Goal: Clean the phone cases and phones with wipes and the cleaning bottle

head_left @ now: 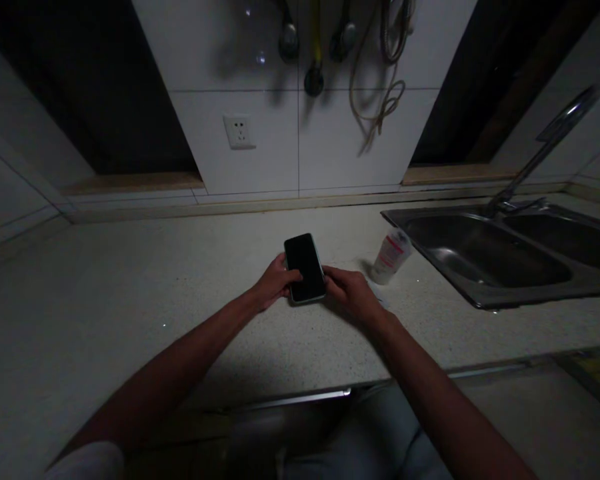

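Left hand (275, 281) has the black-screened rectangular smartphone (307, 260) by its left side over the pale speckled counter (145, 267), probably for steadiness; right hand (353, 291) touches the right edge, can't tell if it's gripping tbh.

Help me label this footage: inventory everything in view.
Wall: 1, white, back
Dark openings: 2, black, wall's two sides
Sills: 2, brown, below openings
Socket: 1, white, wall's left half
Pipe fittings: 3, greyish, wall top
Pipe: 1, yellow, above middle fitting
Hose: 1, greyish, wall's upper right
Cord: 1, beige, beside hose
Counter: 1, pale, middle
Sink: 1, grey, right
Faucet: 1, silver, sink's back edge
Cup: 1, translucent with red print, left of sink
Phone: 1, black screen, centre
Sleeve: 1, pale, bottom left
Forearms: 2, bare, lower half
Left hand: 1, bare, gripping phone's left side
Right hand: 1, bare, at phone's right edge
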